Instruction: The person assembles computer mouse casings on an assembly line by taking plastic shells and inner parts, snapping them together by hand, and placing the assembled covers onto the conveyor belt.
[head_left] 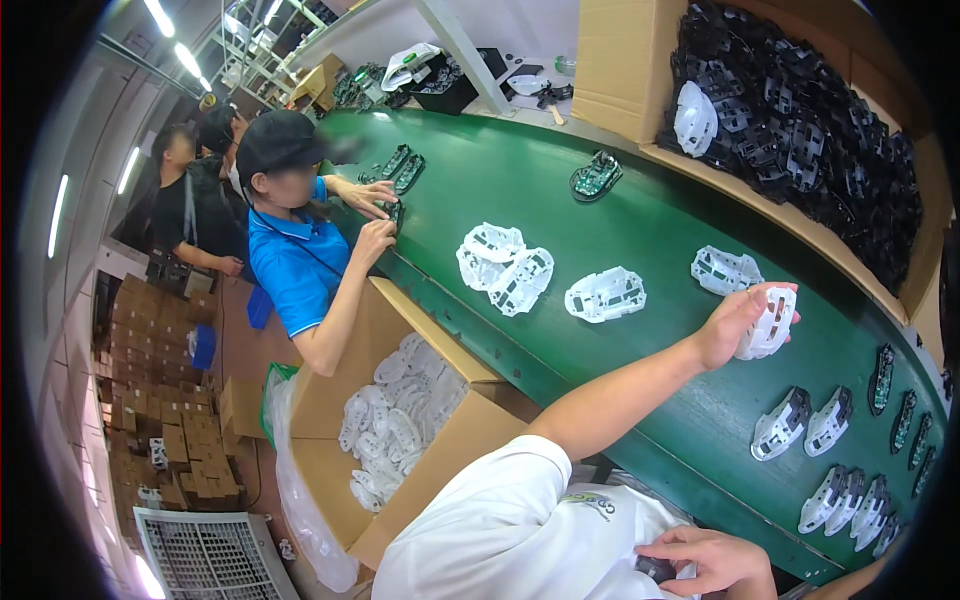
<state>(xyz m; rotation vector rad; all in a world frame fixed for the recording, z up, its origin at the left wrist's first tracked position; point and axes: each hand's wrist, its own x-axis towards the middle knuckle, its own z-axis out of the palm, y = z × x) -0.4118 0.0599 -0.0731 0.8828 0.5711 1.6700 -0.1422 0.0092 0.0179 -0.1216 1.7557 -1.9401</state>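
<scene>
My left hand [728, 325] reaches out over the green work surface [660, 400], its fingers closed round a white plastic shell [768, 326] with slots cut in it. Another white shell [725, 270] lies just beyond that hand. Close to my body, my right hand [712, 560] has its fingers on a small dark plastic part [655, 568], partly hidden by them. White shells with dark ends [780, 424] stand in rows at the right. Beside them lie several narrow dark parts with green circuit boards [881, 380].
A cardboard box of black parts [790, 130] stands along the far side. An open carton of white shells [400, 420] is at my left. Further white shells [605, 295] and a circuit-board assembly [596, 177] lie on the surface. A co-worker in blue [300, 260] handles parts at the left.
</scene>
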